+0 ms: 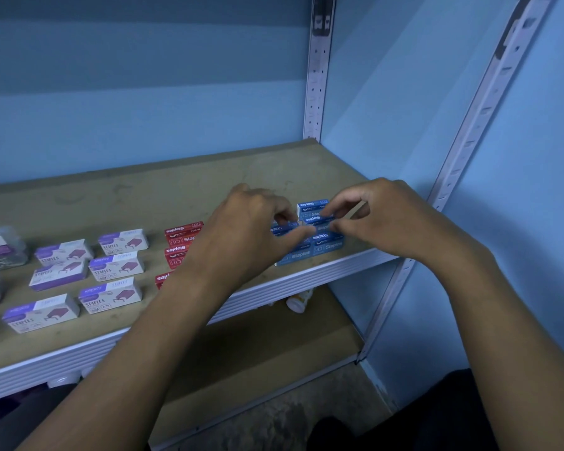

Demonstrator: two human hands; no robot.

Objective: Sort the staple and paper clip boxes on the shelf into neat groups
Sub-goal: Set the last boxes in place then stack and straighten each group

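Together left hand point(254, 229) and right hand point(381, 219) pinched glossy rectangular blue staple boxes point(319, 242), long axes along worn shelf point(176, 190) edge.

A stationery storeroom — slotted metal shelf point(306, 275) stocked with staple boxes point(116, 266).

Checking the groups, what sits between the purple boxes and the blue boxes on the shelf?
Head view: the red boxes, partly hidden by the left arm.
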